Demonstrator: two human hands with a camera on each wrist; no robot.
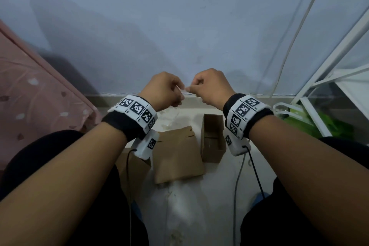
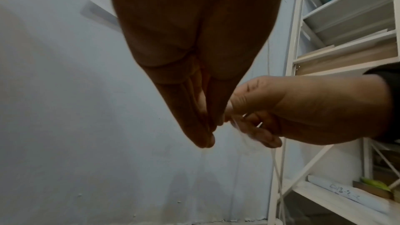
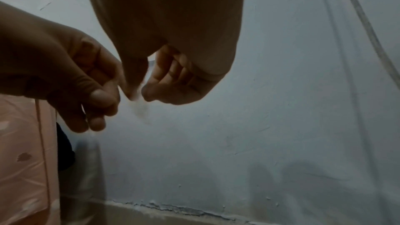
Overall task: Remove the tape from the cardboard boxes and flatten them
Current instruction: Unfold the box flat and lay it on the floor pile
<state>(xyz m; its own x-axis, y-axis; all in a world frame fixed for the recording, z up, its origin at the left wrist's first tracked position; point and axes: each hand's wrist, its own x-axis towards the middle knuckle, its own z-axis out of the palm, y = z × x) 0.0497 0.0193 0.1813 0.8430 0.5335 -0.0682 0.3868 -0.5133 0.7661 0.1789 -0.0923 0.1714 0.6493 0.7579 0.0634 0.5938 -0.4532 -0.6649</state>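
Both hands are raised in front of the wall, close together, above the boxes. My left hand (image 1: 176, 94) and right hand (image 1: 196, 91) each pinch an end of a strip of clear tape (image 1: 184, 88) that stretches between them. The left wrist view has the tape (image 2: 238, 126) crumpled at the right hand's fingers (image 2: 266, 136). In the right wrist view it (image 3: 138, 95) hangs between thumb and forefinger. On the floor below lie a flattened cardboard box (image 1: 177, 156), an open upright box (image 1: 212, 138) to its right, and more cardboard (image 1: 135, 171) partly hidden under my left wrist.
Pink bedding (image 1: 30, 96) lies to the left. At the right stands a white metal shelf rack (image 1: 329, 62) with a green bag (image 1: 327, 124) at its foot. Cables (image 1: 239, 177) run across the floor between my knees. Clear tape scraps (image 1: 171, 120) lie near the wall.
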